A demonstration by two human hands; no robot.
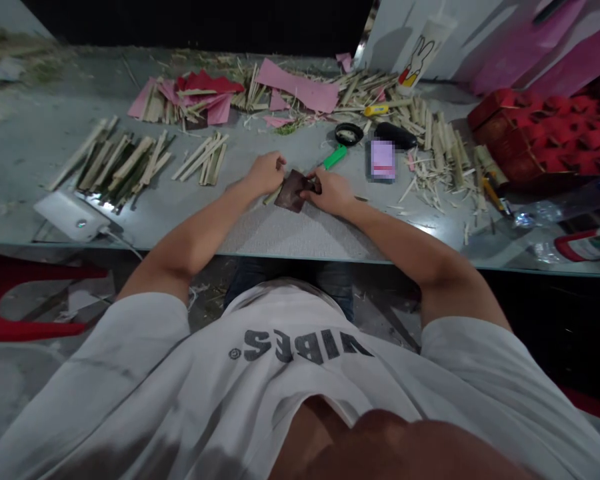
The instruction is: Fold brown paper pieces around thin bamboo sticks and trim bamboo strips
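Note:
Pinched in my right hand is a dark brown square sheet, apparently sandpaper, held low over the table's front part. My left hand is just left of it, fingers curled inward; what they hold, if anything, is hidden. A thin bamboo strip shows between the left hand and the sheet, and the sheet covers part of it. Beyond my right hand lie a green-handled tool and a black ring-shaped item.
Bamboo stick bundles lie at left, near a white power bank with a cable. Pink paper and bamboo pieces line the back. At right are a phone, bamboo shavings, a yellow cutter and a red carton.

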